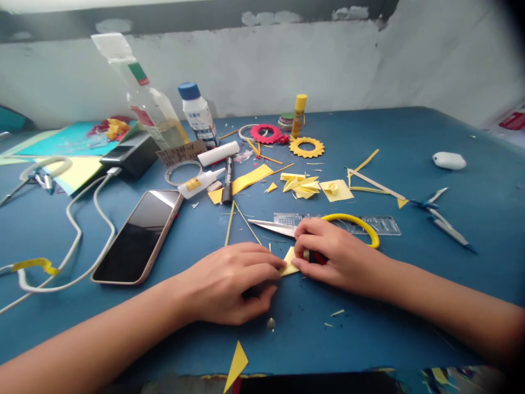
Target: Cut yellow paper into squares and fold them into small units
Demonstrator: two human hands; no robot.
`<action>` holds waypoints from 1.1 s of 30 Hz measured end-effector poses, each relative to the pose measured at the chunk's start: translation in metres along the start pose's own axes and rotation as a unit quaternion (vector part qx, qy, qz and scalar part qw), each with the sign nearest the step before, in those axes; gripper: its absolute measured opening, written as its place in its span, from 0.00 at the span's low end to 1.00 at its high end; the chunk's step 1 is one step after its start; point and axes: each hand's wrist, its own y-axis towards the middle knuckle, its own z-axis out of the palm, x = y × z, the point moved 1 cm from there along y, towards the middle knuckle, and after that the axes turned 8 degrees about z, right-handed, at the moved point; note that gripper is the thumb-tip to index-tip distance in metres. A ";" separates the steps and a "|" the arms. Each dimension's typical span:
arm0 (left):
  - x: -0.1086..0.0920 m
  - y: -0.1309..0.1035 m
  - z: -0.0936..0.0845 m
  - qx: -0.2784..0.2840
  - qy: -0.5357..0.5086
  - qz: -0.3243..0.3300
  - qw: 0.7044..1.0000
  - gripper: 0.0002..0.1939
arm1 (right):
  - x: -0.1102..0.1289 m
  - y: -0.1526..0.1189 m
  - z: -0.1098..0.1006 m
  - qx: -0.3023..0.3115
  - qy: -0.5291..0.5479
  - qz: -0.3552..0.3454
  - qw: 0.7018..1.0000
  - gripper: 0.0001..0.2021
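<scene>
A small folded piece of yellow paper (290, 261) lies on the blue table between my hands. My left hand (233, 282) holds the paper's left edge down with its fingertips, the thumb tucked lower and apart from it. At the right edge, the thumb and forefinger of my right hand (332, 249) pinch the same paper. Scissors (273, 225) with yellow handles lie just behind, partly covered by my right hand, over a clear plastic ruler (388, 224). A dark red-and-black object (318, 257) shows beneath my right palm, its kind hidden.
A phone (141, 235) and white cable (77, 219) lie left. Behind are a glue bottle (199, 183), black marker (227, 180), yellow paper pieces (301, 186), glue stick (299, 115) and tall bottle (151, 106). A drawing compass (445, 216) lies right; a yellow triangle (237, 365) is near the front edge.
</scene>
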 end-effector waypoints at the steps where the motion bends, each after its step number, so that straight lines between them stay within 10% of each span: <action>1: 0.000 0.000 0.000 0.004 -0.002 -0.001 1.000 0.11 | 0.000 0.000 0.000 0.001 0.000 0.001 1.000 0.06; 20: 0.001 -0.003 -0.001 0.011 0.067 0.098 0.993 0.14 | -0.001 0.002 0.000 -0.006 0.002 -0.005 1.000 0.05; 33: 0.004 -0.002 -0.005 0.021 -0.052 0.023 0.998 0.20 | -0.001 0.001 0.000 -0.006 0.004 -0.008 1.000 0.06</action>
